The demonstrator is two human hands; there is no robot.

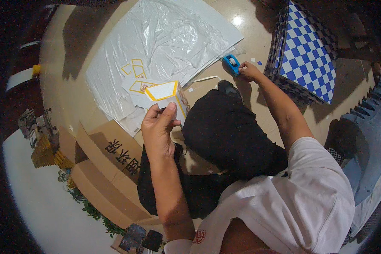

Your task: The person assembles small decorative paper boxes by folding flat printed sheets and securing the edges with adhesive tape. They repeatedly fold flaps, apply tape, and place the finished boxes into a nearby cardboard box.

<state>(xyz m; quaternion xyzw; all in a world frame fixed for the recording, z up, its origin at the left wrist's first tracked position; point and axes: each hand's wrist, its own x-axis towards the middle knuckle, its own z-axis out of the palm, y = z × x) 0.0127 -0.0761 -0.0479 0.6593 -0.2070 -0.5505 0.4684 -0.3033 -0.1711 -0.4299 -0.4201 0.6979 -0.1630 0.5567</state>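
Between the thumb and fingers of my left hand is a small folded paper box, white with yellow edges and an open slanted top. My right hand reaches forward on the right, its fingers closed at the near end of a blue tape dispenser on the floor. Whether a strip of tape is between those fingers is too small to see. Flat paper cutouts with yellow outlines lie beyond the box, on a white board covered with clear plastic sheeting.
A brown cardboard carton stands at my left with its flaps open. To the right is a blue-and-white checkered box. Small paper scraps lie on the tiled floor near the dispenser. Greenery borders the carton's far left side.
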